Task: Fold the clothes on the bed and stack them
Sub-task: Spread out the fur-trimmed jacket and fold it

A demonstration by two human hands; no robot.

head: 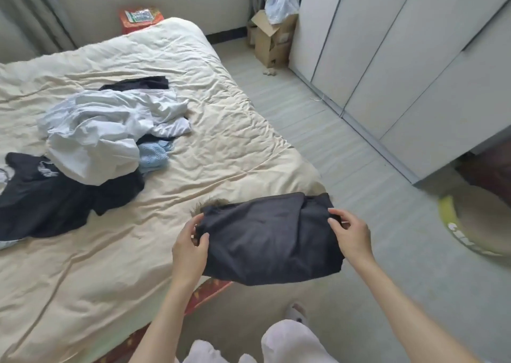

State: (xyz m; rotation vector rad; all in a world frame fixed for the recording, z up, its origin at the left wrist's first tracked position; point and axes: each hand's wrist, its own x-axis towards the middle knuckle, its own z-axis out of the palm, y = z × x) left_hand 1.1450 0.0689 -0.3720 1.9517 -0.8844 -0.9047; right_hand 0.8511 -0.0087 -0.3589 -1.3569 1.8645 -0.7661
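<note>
1. A dark garment (272,238), folded into a compact rectangle, is held in the air over the bed's (116,252) near corner.
2. Its left edge is pinched by the left hand (190,248), its right edge by the right hand (349,232).
3. The fold looks nearly done; setting it down flat on bare bedding is judged the next move, starting a stack.
4. A pile (91,141) of white, blue and black clothes lies unfolded, well apart.
</note>
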